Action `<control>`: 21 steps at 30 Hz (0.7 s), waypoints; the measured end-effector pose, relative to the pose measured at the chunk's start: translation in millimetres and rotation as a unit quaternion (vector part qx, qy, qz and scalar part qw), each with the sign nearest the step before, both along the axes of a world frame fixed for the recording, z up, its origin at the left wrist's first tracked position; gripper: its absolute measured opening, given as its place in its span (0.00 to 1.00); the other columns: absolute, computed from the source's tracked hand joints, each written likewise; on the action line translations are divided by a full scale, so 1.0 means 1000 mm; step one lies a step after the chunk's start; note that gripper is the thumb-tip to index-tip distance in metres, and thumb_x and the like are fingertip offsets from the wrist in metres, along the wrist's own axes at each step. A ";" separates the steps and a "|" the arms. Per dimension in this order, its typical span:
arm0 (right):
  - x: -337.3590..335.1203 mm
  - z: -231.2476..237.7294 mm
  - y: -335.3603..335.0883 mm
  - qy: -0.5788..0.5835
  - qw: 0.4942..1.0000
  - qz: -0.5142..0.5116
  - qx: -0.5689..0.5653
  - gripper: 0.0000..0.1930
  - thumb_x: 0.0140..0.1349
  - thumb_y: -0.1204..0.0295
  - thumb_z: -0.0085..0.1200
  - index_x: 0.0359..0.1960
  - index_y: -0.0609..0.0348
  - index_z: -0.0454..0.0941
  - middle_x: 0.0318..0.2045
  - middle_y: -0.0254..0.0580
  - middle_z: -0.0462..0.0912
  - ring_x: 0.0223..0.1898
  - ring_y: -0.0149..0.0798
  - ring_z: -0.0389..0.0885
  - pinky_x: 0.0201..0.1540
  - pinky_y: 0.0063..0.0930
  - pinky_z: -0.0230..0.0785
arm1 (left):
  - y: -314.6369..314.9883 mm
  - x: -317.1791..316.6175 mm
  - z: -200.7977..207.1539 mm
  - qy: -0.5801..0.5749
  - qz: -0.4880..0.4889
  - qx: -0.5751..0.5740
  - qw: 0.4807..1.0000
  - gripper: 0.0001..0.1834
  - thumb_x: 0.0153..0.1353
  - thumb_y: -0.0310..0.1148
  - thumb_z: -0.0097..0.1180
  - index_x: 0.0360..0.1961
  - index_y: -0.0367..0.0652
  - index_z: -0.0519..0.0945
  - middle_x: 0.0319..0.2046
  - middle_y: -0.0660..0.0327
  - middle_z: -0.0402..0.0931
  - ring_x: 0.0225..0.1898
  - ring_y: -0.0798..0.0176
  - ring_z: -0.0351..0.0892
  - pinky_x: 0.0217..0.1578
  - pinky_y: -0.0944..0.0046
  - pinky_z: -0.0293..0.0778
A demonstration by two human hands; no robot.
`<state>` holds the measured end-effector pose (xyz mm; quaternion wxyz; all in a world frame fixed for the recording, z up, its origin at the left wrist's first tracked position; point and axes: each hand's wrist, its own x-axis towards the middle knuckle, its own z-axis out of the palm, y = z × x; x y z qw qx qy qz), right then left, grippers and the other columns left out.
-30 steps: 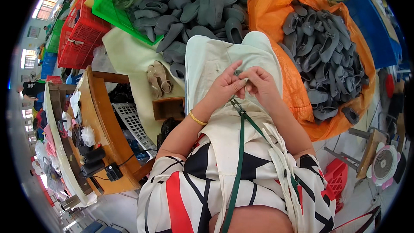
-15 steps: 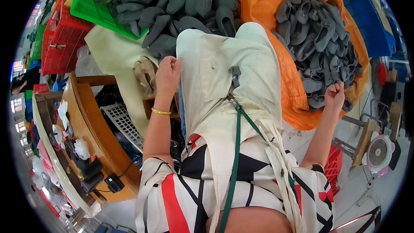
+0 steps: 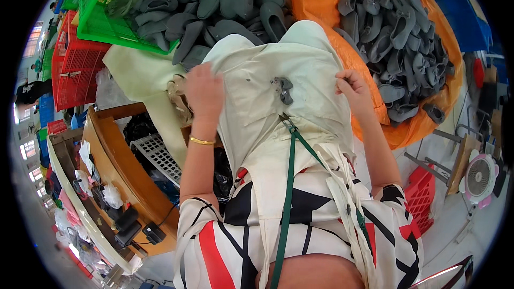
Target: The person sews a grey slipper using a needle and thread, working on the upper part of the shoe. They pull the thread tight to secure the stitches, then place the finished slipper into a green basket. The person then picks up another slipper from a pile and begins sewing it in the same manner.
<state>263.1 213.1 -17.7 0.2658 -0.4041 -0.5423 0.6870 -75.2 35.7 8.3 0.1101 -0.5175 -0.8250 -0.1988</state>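
My left hand [image 3: 205, 91] is smeared by motion beside the left edge of the cream apron [image 3: 313, 64] over my lap; its fingers cannot be made out. Curled with the fingertips together, my right hand [image 3: 353, 86] is at the apron's right edge, and anything in its pinch is too small to see. Dark grey scraps [image 3: 285, 92] lie on the apron between the hands. Below them, small snips [image 3: 288, 121] hang on a green strap [image 3: 289, 182]. Grey shoes [image 3: 404, 27] fill an orange sack [image 3: 316, 0] beyond my right hand.
More grey shoes [image 3: 219, 2] are heaped by a green crate [image 3: 107, 32] ahead on the left. A red crate [image 3: 80, 85], a wooden desk [image 3: 120, 166] and beige sandals [image 3: 176, 92] are at left. To the right stand a fan [image 3: 478, 178] and a red basket [image 3: 420, 198].
My right hand has come left and nearer, from over the shoes in the orange sack to the apron's right edge. My left hand has shifted slightly down. The whole view has shifted a little.
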 end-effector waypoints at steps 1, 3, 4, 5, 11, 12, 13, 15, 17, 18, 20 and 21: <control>-0.004 0.002 -0.003 0.001 1.000 0.003 -0.002 0.06 0.68 0.76 0.53 0.44 0.59 0.77 0.31 0.27 0.77 0.32 0.22 0.75 0.39 0.19 0.71 | 0.012 0.019 0.001 -0.046 -0.057 0.010 0.997 0.17 0.56 0.33 0.61 0.46 0.42 0.77 0.45 0.54 0.76 0.49 0.48 0.74 0.45 0.52 0.74; -0.013 0.004 -0.008 0.006 1.000 0.016 -0.007 0.06 0.68 0.75 0.53 0.44 0.59 0.77 0.32 0.27 0.77 0.32 0.21 0.74 0.39 0.19 0.71 | 0.030 0.050 -0.003 -0.199 -0.194 -0.051 0.959 0.16 0.55 0.32 0.62 0.45 0.42 0.78 0.44 0.53 0.76 0.49 0.47 0.74 0.46 0.51 0.74; -0.014 0.003 -0.010 0.007 1.000 0.029 -0.010 0.06 0.68 0.75 0.53 0.44 0.59 0.77 0.32 0.27 0.77 0.32 0.21 0.74 0.39 0.18 0.71 | 0.043 0.067 -0.006 -0.226 -0.220 -0.083 0.945 0.15 0.54 0.31 0.62 0.43 0.42 0.79 0.43 0.53 0.76 0.49 0.47 0.75 0.47 0.51 0.74; -0.014 0.003 -0.011 0.007 0.999 0.039 -0.013 0.06 0.68 0.74 0.53 0.44 0.59 0.77 0.32 0.27 0.77 0.32 0.21 0.74 0.39 0.18 0.71 | 0.054 0.079 -0.007 -0.252 -0.248 -0.115 0.928 0.13 0.54 0.30 0.62 0.41 0.41 0.79 0.42 0.53 0.76 0.48 0.48 0.75 0.47 0.51 0.74; -0.022 0.006 -0.023 0.023 0.997 0.066 -0.034 0.08 0.69 0.69 0.54 0.43 0.60 0.78 0.32 0.28 0.77 0.31 0.22 0.74 0.38 0.19 0.71 | 0.061 0.075 -0.028 -0.235 -0.240 -0.224 0.915 0.11 0.55 0.28 0.62 0.39 0.40 0.77 0.40 0.54 0.77 0.45 0.50 0.78 0.42 0.57 0.77; -0.023 0.010 -0.026 0.032 0.997 0.060 -0.047 0.09 0.70 0.68 0.54 0.43 0.60 0.78 0.31 0.29 0.77 0.31 0.23 0.74 0.38 0.19 0.72 | 0.059 0.072 -0.018 -0.349 -0.216 -0.177 0.895 0.10 0.55 0.27 0.63 0.37 0.39 0.77 0.40 0.54 0.78 0.43 0.51 0.78 0.42 0.58 0.77; -0.026 0.010 -0.028 0.022 0.994 0.075 -0.079 0.10 0.70 0.66 0.53 0.42 0.60 0.78 0.31 0.29 0.77 0.31 0.23 0.74 0.38 0.19 0.72 | 0.057 0.067 -0.004 -0.456 -0.186 -0.128 0.861 0.10 0.55 0.26 0.64 0.36 0.39 0.76 0.40 0.54 0.78 0.41 0.51 0.78 0.42 0.58 0.77; -0.037 0.012 -0.031 0.007 0.983 0.112 -0.144 0.13 0.71 0.62 0.52 0.41 0.60 0.78 0.30 0.30 0.77 0.31 0.24 0.75 0.37 0.20 0.72 | 0.047 0.065 0.011 -0.557 -0.163 -0.030 0.814 0.09 0.56 0.24 0.64 0.35 0.39 0.74 0.41 0.55 0.79 0.40 0.53 0.79 0.41 0.60 0.76; -0.057 0.018 -0.032 0.039 0.949 0.141 -0.280 0.14 0.71 0.60 0.51 0.40 0.60 0.79 0.29 0.30 0.77 0.31 0.24 0.75 0.37 0.20 0.72 | 0.036 0.064 0.018 -0.555 -0.184 0.063 0.808 0.09 0.57 0.22 0.63 0.36 0.39 0.74 0.42 0.55 0.79 0.40 0.56 0.80 0.40 0.63 0.77; -0.066 0.022 -0.034 0.053 0.923 0.155 -0.347 0.15 0.72 0.59 0.51 0.40 0.60 0.79 0.29 0.30 0.77 0.32 0.24 0.76 0.37 0.20 0.72 | 0.031 0.064 0.021 -0.480 -0.225 0.083 0.844 0.10 0.57 0.21 0.62 0.37 0.40 0.74 0.43 0.55 0.79 0.41 0.57 0.80 0.41 0.62 0.77; -0.082 0.025 -0.035 0.083 0.924 0.170 -0.333 0.14 0.71 0.61 0.53 0.40 0.60 0.80 0.30 0.31 0.78 0.32 0.23 0.75 0.37 0.19 0.71 | 0.025 0.064 0.024 -0.319 -0.301 0.118 0.891 0.11 0.58 0.20 0.62 0.39 0.40 0.74 0.45 0.55 0.79 0.44 0.59 0.80 0.43 0.62 0.77; -0.088 0.026 -0.035 0.097 0.923 0.179 -0.326 0.13 0.70 0.62 0.53 0.40 0.60 0.80 0.30 0.31 0.78 0.32 0.23 0.75 0.37 0.19 0.71 | 0.022 0.063 0.020 -0.302 -0.300 0.117 0.897 0.12 0.57 0.20 0.62 0.40 0.40 0.74 0.45 0.56 0.79 0.43 0.59 0.80 0.42 0.62 0.77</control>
